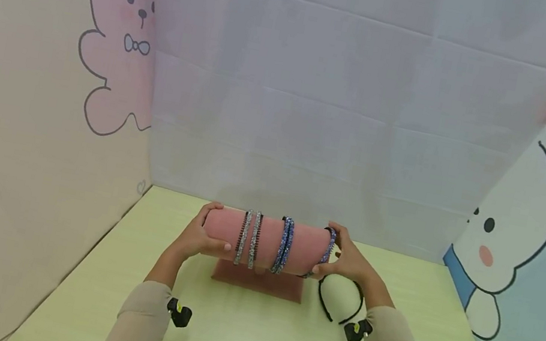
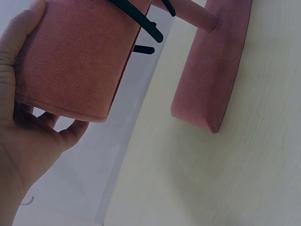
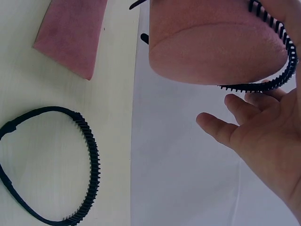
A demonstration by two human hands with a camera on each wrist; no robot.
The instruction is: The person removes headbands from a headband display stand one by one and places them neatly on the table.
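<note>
A pink padded headband stand has a horizontal roll (image 1: 224,223) on a flat base (image 1: 258,282). My left hand (image 1: 192,237) grips the roll's left end, thumb on the near side, other fingers round the far side. At the right end, my right hand (image 1: 351,265) holds a glittery blue headband (image 1: 328,248) between thumb and fingers. In the right wrist view that headband's toothed inner side (image 3: 291,59) curves round the roll's end, with some fingers spread below it. Two silver glittery headbands (image 1: 254,240) and a pair of blue ones (image 1: 284,245) sit over the roll.
Another headband (image 1: 361,299), dark with a toothed inner side, lies on the pale yellow table (image 1: 249,337) right of the base. White cloth (image 1: 284,105) hangs behind the table. Cartoon-printed panels stand at left and right.
</note>
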